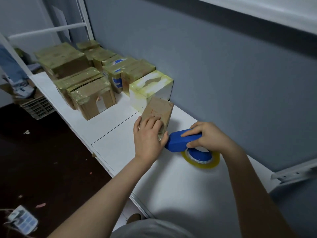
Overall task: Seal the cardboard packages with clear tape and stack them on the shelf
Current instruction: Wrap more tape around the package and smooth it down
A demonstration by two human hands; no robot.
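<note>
Package under tape at the shelf, both your hands engaged

Item 1: small cardboard package. It stands tilted on the white shelf, its far edge just beside a white box. Clear tape shows on its near end.

Item 2: your left hand. The fingers lie over the package's upper face and the thumb curls round its near corner, so you are holding it fast.

Item 3: your right hand. It is wrapped round the handle of a blue tape dispenser, index finger along the top. The dispenser's nose meets the package's near corner, next to your left thumb.

Item 4: tape roll, clear with a yellowish tint. It is mounted on the dispenser's blue hub and sits low against the shelf.

Item 5: taped packages. There are several, brown and wrapped in glossy tape, grouped further along the shelf against the grey wall, some stacked.

Item 6: slatted crate, on the dark floor past the shelf's edge, holding cardboard scraps.
</note>
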